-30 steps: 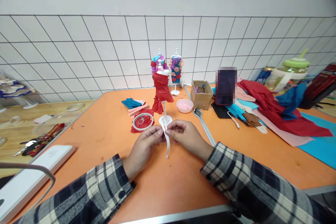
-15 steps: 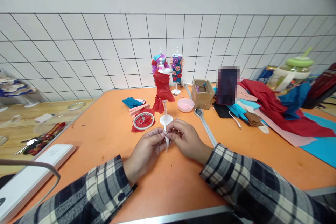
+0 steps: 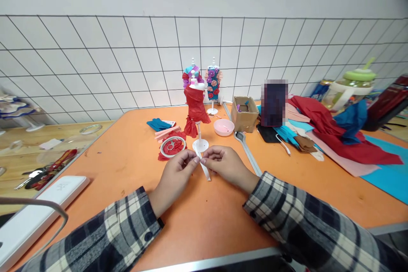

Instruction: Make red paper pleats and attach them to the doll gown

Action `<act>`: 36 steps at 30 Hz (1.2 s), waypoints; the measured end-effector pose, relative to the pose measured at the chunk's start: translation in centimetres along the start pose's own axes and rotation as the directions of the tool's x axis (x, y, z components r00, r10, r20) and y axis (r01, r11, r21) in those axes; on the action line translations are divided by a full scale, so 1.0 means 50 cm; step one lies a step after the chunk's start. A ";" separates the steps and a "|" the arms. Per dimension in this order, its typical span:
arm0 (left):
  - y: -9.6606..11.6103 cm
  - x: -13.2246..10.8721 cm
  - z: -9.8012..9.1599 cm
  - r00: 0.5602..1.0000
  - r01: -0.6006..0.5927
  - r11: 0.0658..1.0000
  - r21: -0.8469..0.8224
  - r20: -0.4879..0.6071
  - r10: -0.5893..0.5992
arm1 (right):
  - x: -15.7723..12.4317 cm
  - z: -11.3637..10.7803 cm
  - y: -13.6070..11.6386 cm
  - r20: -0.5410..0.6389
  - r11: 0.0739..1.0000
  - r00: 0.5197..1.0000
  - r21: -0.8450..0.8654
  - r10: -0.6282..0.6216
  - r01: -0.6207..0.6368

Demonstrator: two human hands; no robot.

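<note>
My left hand [image 3: 174,173] and my right hand [image 3: 223,163] meet over the orange table [image 3: 127,161], fingertips pinched together on a narrow white strip [image 3: 205,171]. The strip's loose end slants down to the right below my fingers. Just beyond my hands stands a small white mannequin in a red dress [image 3: 195,106] on a round white base [image 3: 200,145]. Left of that base lies a round white ring of tape [image 3: 172,146] on a scrap of red cloth.
Two more dressed mannequins [image 3: 213,83] stand at the tiled wall. A pink bowl [image 3: 223,127], a cardboard box [image 3: 244,114] and piled red, blue and pink cloth [image 3: 334,136] lie to the right. A white flat box [image 3: 35,208] lies at the left, with scissors [image 3: 47,172] beyond it.
The strip hung long below my fingers a second ago, was drawn up short, and now its free end slants out to the right. My hands have stayed close together.
</note>
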State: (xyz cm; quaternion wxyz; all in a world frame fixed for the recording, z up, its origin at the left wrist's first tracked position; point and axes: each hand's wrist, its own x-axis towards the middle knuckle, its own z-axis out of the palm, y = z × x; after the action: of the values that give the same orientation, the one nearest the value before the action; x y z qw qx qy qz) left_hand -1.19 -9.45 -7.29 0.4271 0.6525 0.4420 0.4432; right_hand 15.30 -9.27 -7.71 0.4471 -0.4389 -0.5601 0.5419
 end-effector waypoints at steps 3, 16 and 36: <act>0.008 0.003 -0.006 0.992 -0.111 0.982 0.153 -0.041 0.119 | -0.001 -0.001 0.001 0.016 1.000 1.000 -0.011 -0.008 0.008; -0.013 0.016 -0.025 0.981 0.154 0.984 -0.090 0.136 -0.141 | 0.004 -0.005 0.014 -0.071 0.984 0.989 -0.127 -0.131 0.122; -0.007 -0.012 0.004 0.927 0.375 0.711 -0.595 0.241 -0.287 | -0.035 -0.001 -0.008 0.023 0.619 0.845 -0.670 -0.534 0.410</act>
State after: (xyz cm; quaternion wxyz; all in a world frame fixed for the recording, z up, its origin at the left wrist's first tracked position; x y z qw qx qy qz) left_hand -1.21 -9.99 -7.80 0.7212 0.4086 0.3483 0.4376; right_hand 15.72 -10.96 -7.37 0.4408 -0.4492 -0.7656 0.1332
